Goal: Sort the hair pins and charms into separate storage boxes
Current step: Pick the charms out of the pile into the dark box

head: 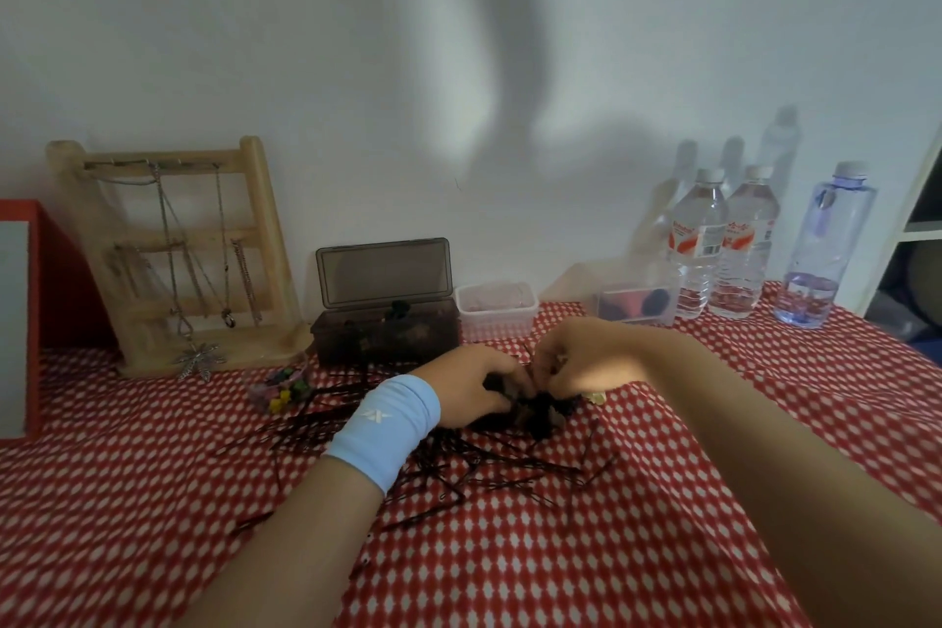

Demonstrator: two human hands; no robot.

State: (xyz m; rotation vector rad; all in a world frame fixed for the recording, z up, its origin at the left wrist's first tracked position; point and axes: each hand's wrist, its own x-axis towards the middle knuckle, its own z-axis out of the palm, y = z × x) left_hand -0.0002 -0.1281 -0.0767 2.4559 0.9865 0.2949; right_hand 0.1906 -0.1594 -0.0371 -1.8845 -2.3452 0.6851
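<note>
A loose heap of thin black hair pins [489,464] is spread over the red-and-white cloth in the middle. My left hand [471,385], with a light blue wristband, rests on the heap and grips a dark bundle of pins. My right hand [576,354] meets it from the right, fingers pinched at the same bundle. A dark smoky storage box [387,329] stands open behind the hands, lid up. To its right sits a small clear box [497,309]. Coloured charms [283,390] lie left of the heap.
A wooden jewellery stand [178,260] with chains stands at the back left beside a red case [30,316]. A clear container [637,298] and three water bottles [744,245] line the back right. The wall is right behind them.
</note>
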